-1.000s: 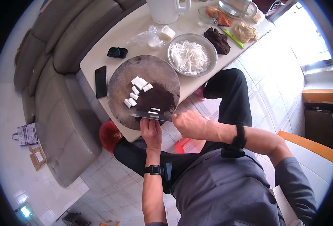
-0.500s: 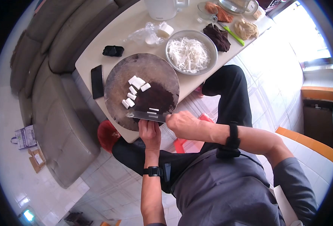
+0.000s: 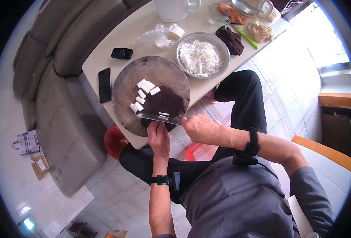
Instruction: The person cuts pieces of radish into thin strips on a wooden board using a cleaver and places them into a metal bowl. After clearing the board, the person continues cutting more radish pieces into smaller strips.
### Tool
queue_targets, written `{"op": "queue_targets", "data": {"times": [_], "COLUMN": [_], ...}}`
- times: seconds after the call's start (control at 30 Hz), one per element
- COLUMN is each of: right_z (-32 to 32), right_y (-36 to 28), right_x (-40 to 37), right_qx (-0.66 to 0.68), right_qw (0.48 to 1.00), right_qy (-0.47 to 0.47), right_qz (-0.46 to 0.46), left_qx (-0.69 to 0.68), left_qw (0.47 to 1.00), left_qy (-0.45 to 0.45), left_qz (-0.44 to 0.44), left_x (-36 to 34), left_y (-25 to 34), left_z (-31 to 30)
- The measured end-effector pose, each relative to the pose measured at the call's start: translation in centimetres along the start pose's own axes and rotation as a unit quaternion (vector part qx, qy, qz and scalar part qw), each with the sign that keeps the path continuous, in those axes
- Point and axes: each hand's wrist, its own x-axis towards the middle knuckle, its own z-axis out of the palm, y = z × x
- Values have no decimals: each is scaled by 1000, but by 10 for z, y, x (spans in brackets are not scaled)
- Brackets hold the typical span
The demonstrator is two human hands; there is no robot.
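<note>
My right hand (image 3: 199, 127) is closed round the handle of a knife (image 3: 155, 117). Its blade lies across the near part of a round wooden chopping board (image 3: 126, 77), tip toward the left. Just on the near side of the blade is my left hand (image 3: 158, 139), fingers bent and pressed together; what they grip is hidden behind fingers and blade. A few thin white strips (image 3: 164, 114) lie along the blade's far side. Several white blocks (image 3: 146, 85) of some peeled food are scattered on the board's left and middle.
A metal bowl (image 3: 228, 59) of white shreds (image 3: 200, 57) stands beyond the board. Around it are a dark cloth (image 3: 229, 40), a plastic bag (image 3: 159, 35) and a white jug (image 3: 170, 10). A phone (image 3: 105, 85) and a black object (image 3: 122, 53) lie left on the table.
My right hand and the knife have shifted a little to the right, and the blade now slants more, handle end lower. My left hand stays close to the blade.
</note>
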Motion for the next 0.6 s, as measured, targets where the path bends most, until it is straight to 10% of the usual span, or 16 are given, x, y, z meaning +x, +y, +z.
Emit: {"op": "queue_targets", "data": {"times": [0.6], "right_z": [14], "right_y": [-12], "right_x": [8], "right_qx": [-15], "right_qw": [998], "right_qy": [14], "right_qz": [-56], "left_qx": [-3], "left_qw": [1000], "left_qy": [-15], "left_qz": [1], "left_x": [-4], "left_y": [-8], "left_z": [1]}}
